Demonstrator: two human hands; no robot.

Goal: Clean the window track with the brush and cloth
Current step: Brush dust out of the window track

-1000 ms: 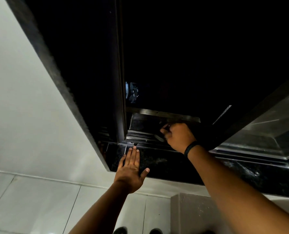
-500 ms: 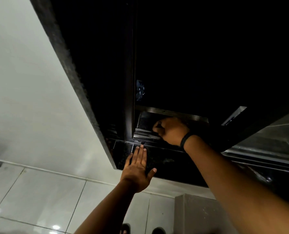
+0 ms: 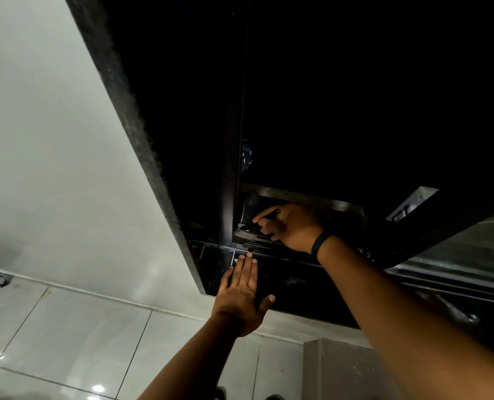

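My right hand point(image 3: 290, 226) is closed around a dark brush point(image 3: 247, 228) whose tip sits in the left end of the window track point(image 3: 241, 239), beside the dark vertical window frame point(image 3: 230, 168). Most of the brush is hidden in the fist and the gloom. My left hand point(image 3: 241, 295) lies flat, fingers together and thumb out, on the black stone sill point(image 3: 297, 287) just below the track. No cloth is visible.
A white wall point(image 3: 52, 140) fills the left, with pale floor tiles point(image 3: 67, 327) below. The window opening is black. A second sash frame point(image 3: 413, 203) slants at the right. A grey block point(image 3: 341, 370) stands under the sill, and toes point(image 3: 220, 395) show at the bottom.
My right hand has moved left along the track with the brush, closer to the vertical frame. My left hand stays flat on the sill. The view has shifted.
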